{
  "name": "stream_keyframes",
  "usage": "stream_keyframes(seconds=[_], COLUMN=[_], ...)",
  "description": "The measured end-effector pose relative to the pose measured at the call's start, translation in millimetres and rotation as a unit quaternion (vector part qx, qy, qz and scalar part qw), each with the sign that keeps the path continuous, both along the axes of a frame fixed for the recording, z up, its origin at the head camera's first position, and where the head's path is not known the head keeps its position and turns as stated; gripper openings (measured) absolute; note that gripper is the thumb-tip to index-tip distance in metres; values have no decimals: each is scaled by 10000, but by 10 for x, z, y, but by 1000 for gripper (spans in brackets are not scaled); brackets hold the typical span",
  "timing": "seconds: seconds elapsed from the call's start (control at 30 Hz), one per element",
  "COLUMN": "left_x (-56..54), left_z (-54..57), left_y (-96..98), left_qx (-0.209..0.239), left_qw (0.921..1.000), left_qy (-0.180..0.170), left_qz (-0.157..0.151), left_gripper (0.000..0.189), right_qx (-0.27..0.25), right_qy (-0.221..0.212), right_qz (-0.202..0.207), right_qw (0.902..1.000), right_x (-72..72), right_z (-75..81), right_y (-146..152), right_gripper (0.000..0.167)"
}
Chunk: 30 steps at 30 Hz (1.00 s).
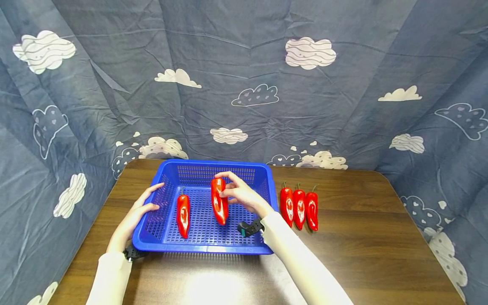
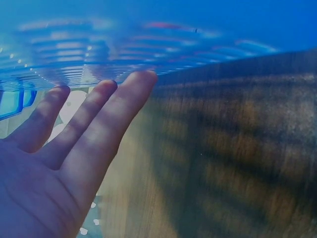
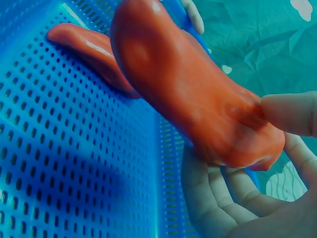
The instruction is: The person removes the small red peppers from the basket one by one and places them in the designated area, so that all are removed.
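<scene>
My right hand [image 1: 242, 194] holds a long red pepper [image 1: 219, 201] over the blue plastic basket [image 1: 207, 249]. In the right wrist view, the thumb lies on one side of this pepper [image 3: 163, 74] and fingers curl under its broad end. Its narrow tip points down toward me in the head view. Another red pepper [image 1: 183, 216], with a green stem, lies on the basket floor at the left. My left hand [image 1: 134, 216] holds the basket's left side, two digits over the rim. In the left wrist view, other fingers [image 2: 106, 129] extend straight against the outer wall.
To the right of the basket, three red peppers [image 1: 299, 208] lie side by side on the brown wooden table [image 1: 354, 220], stems pointing away. A dark cloth with cloud prints [image 1: 244, 76] hangs behind the table and along both sides.
</scene>
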State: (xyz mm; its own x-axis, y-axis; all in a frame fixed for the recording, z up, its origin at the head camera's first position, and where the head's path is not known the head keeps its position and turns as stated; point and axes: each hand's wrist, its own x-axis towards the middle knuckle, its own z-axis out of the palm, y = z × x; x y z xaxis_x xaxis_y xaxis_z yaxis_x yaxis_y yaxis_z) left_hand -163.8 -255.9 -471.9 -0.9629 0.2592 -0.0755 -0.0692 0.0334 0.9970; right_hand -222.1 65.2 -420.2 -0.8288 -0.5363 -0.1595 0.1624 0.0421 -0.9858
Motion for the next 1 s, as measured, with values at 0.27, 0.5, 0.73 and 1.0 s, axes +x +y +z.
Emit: stream_keyframes(seconds=[0.27, 0.5, 0.73, 1.0], left_x=[6, 11, 8, 3], left_z=[-4, 0, -6, -1], left_y=[8, 6, 7, 7], left_qx=[24, -2, 56, 25], left_qw=[9999, 9999, 9999, 10000], left_qy=[138, 157, 110, 54], left_qz=[-47, -20, -35, 2], left_gripper=[60, 60, 61, 61], right_qx=[6, 11, -59, -20], right_qy=[85, 95, 122, 209], right_qz=[-80, -142, -160, -252], right_qw=[9999, 9999, 9998, 9995], right_x=[-11, -21, -9, -5], right_z=[43, 38, 69, 87], right_y=[118, 227, 332, 432], right_gripper=[57, 56, 56, 57])
